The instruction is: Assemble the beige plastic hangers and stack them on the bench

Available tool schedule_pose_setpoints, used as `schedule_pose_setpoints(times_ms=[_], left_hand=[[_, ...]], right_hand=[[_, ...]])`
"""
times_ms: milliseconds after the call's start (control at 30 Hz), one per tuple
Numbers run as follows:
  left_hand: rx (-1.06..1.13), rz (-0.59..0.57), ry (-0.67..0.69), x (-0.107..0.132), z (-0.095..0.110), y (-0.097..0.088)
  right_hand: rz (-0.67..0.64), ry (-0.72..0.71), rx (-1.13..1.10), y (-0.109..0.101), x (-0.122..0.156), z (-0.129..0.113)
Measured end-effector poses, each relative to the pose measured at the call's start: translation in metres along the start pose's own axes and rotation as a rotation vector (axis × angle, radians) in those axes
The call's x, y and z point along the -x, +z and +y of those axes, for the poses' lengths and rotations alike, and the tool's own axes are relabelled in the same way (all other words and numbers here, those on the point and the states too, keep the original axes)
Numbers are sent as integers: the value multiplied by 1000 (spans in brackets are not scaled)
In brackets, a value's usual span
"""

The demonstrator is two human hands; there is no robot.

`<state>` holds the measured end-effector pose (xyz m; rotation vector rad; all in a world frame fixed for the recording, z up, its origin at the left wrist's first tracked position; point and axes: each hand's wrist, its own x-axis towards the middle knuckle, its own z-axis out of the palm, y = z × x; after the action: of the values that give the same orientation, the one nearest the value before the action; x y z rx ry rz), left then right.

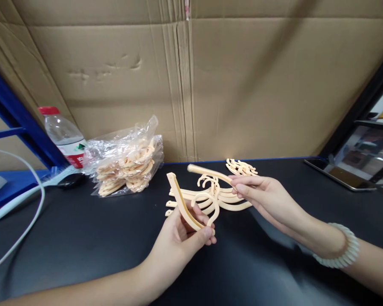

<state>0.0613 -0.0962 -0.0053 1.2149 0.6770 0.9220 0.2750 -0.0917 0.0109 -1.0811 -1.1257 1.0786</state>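
My left hand (190, 233) grips a cream plastic hanger piece (182, 203), a curved, grooved arm with a hook (216, 208) standing out beside it. Between the thumb and fingers of my right hand (268, 193) is a separate hanger arm (207, 171), slightly curved, its far end pointing left above the other piece. The two held pieces are apart. Behind and below both hands, several cream hangers (236, 207) lie stacked on the black tabletop, partly covered by my hands.
Farther back lies a small heap of cream hooks (241, 167). Left of centre sits a clear plastic bag (127, 159) of cream parts, beside a red-capped bottle (65, 136). A white cable (40, 212) curves at the left. A tablet-like device (338, 175) lies at the right; cardboard (258, 85) stands behind.
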Motion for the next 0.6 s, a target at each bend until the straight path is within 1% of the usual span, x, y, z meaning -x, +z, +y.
schedule_pose_setpoints(times_ms=[67, 200, 300, 400, 500, 600], left_hand=[[-3, 5, 3, 0, 0, 0], [-9, 14, 7, 0, 0, 1], [-5, 15, 12, 0, 0, 1], [-3, 17, 16, 0, 0, 0], [3, 20, 15, 1, 0, -1], [24, 25, 5, 1, 0, -1]], right_hand=[[-34, 45, -86, 0, 0, 2], [-49, 110, -218, 0, 3, 4], [-143, 151, -220, 2, 6, 4], [-240, 160, -252, 5, 8, 4], [-258, 163, -349, 7, 10, 2], [-271, 185, -368, 12, 15, 3]])
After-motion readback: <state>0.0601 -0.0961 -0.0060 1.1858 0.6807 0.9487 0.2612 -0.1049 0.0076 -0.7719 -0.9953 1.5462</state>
